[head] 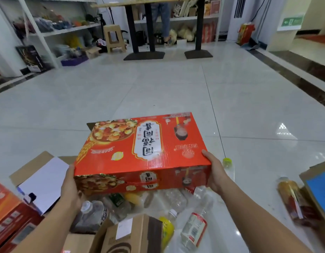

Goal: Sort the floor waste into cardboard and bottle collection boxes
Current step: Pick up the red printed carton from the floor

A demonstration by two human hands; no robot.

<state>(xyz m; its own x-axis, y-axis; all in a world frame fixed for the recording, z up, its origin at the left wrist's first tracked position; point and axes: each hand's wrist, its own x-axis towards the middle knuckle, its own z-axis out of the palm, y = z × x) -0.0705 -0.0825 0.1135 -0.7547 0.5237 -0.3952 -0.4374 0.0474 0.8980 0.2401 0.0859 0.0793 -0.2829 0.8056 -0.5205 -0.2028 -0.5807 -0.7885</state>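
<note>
A large red printed cardboard box point(143, 148) is held above the floor between both hands. My left hand point(70, 187) grips its left near corner and my right hand point(215, 172) grips its right near corner. Below the box lies a pile of clear plastic bottles point(169, 199), among them a red-labelled bottle point(194, 227) and a yellow one point(166, 230). An open brown cardboard box point(41, 176) with a white flap sits at the left. A brown carton point(128, 236) stands at the bottom centre.
Red boxes point(8, 212) are stacked at the bottom left. An orange bottle point(291, 198) and a green-capped bottle point(228, 164) lie on the tiles to the right, beside a box with blue inside point(318, 190). Table legs point(149, 33), a stool point(114, 39) and shelves stand far ahead.
</note>
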